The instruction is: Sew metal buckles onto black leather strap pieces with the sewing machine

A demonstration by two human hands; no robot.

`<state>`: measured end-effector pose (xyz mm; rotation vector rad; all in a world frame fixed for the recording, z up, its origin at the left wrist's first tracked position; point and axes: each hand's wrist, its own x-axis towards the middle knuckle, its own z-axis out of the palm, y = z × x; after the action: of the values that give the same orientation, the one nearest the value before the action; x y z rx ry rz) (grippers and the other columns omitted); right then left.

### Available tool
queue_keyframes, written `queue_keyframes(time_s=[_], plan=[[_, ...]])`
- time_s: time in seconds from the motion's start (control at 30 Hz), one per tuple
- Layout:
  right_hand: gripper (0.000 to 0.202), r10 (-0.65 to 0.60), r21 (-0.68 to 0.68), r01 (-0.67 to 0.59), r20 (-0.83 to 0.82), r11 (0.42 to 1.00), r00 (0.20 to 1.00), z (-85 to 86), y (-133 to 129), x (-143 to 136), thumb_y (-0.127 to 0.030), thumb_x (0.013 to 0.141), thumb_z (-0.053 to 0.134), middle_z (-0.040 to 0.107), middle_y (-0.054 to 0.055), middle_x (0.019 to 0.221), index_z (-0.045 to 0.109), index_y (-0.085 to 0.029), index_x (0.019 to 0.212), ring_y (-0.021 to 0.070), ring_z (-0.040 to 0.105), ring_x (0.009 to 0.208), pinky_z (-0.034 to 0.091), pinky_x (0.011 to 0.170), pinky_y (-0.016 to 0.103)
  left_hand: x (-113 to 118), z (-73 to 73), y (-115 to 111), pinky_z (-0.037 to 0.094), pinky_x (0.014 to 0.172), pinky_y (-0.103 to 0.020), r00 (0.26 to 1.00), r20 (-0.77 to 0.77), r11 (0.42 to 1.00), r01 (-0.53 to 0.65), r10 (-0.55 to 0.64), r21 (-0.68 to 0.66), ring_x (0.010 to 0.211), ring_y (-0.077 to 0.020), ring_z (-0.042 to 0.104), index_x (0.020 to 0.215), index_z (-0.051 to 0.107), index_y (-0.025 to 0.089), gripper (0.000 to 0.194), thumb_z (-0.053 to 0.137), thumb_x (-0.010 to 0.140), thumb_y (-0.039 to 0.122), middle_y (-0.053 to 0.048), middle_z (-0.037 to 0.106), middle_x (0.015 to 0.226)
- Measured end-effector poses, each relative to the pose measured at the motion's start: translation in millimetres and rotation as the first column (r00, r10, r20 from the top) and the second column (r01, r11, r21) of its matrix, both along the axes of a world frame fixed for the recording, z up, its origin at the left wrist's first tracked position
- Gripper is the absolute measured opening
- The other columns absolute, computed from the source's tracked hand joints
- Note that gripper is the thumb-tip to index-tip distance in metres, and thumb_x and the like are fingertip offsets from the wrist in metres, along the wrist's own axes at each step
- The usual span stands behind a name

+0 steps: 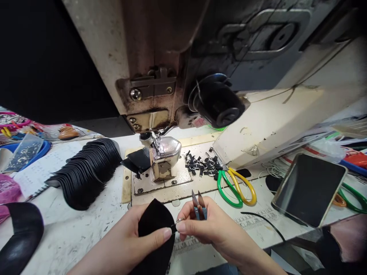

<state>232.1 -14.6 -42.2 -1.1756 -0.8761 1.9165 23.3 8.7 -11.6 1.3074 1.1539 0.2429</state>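
Black piece (156, 223) in the left hand (143, 233).

- One sewing machine (164, 149) stood.
- One phone (311, 189) showed.
- One notebook (38, 173) showed.
- Two pairs of scissors (253, 193) showed.
- One pair of snips (196, 212) showed.
- Stacked black pieces (88, 168) were uncountable.

Matt black cloth-like piece (156, 219); glossy phone screen (309, 189).

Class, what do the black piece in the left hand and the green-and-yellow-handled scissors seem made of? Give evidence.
Black piece: perhaps suede or dense fabric; its face looks matte.
Scissors: smooth, glossy handles, probably plastic, going by highlights; greyish blades, likely metal.
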Motion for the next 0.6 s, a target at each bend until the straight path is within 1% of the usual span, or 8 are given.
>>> queue_keyframes(time_s=[0.17, 0.33, 0.47, 0.53, 0.6], plan=[[0.019, 0.001, 0.015, -0.001, -0.026, 1.0, 1.0, 2.4, 1.8, -1.8, -0.021, 0.066, 0.085, 0.068, 0.0, 0.06, 0.067, -0.014, 0.07, 0.0054, 0.035, 0.048, 0.017, 0.045, 0.022, 0.3, 1.0, 1.0, 0.048, 0.077, -0.028, 0.999, -0.022, 0.999, 0.026, -0.026, 0.027, 0.088, -0.0226, 0.06, 0.095, 0.068, 0.021, 0.029, 0.066, 0.083, 0.047, 0.001, 0.07, 0.091], [0.021, -0.015, -0.005, 0.015, -0.009, 1.0, 1.0, 6.9, 3.4, -2.7, -0.022, 0.063, 0.086, 0.069, 0.0, 0.061, 0.067, -0.014, 0.071, 0.0082, 0.045, 0.053, 0.018, 0.047, 0.022, -1.3, 0.5, 2.9, 0.048, 0.078, -0.027, 0.999, -0.027, 0.998, 0.03, -0.028, 0.052, 0.09, -0.0231, 0.062, 0.094, 0.069, 0.023, 0.028, 0.066, 0.083, 0.048, 0.002, 0.071, 0.092], [0.024, -0.022, -0.023, 0.022, 0.017, 0.999, 1.0, 8.4, 3.8, -3.4, -0.022, 0.062, 0.087, 0.071, -0.001, 0.061, 0.066, -0.016, 0.072, 0.0096, 0.049, 0.054, 0.021, 0.047, 0.023, 0.4, 2.5, 6.4, 0.048, 0.088, -0.029, 1.0, -0.003, 0.997, -0.002, 0.002, 0.072, 0.101, -0.0248, 0.064, 0.103, 0.069, 0.025, 0.028, 0.069, 0.081, 0.043, 0.002, 0.073, 0.1], [0.028, -0.044, -0.019, 0.045, 0.041, 0.999, 0.998, 11.9, 6.2, -4.3, -0.021, 0.061, 0.088, 0.071, -0.002, 0.062, 0.063, -0.017, 0.075, 0.0101, 0.051, 0.055, 0.023, 0.048, 0.023, 1.0, 6.1, 8.8, 0.05, 0.086, -0.029, 1.0, 0.004, 0.996, -0.014, 0.013, 0.092, 0.1, -0.0258, 0.065, 0.099, 0.07, 0.025, 0.025, 0.069, 0.08, 0.04, 0.002, 0.075, 0.099], [0.029, -0.044, 0.032, 0.042, 0.07, 0.999, 0.997, 19.3, 11.9, -5.4, -0.023, 0.061, 0.088, 0.07, -0.003, 0.061, 0.063, -0.018, 0.075, 0.0107, 0.053, 0.055, 0.029, 0.05, 0.022, 0.0, 11.9, 13.2, 0.051, 0.083, -0.03, 0.999, 0.024, 0.996, -0.029, 0.027, 0.084, 0.099, -0.0273, 0.067, 0.097, 0.071, 0.023, 0.023, 0.069, 0.079, 0.038, 0.001, 0.076, 0.098]])
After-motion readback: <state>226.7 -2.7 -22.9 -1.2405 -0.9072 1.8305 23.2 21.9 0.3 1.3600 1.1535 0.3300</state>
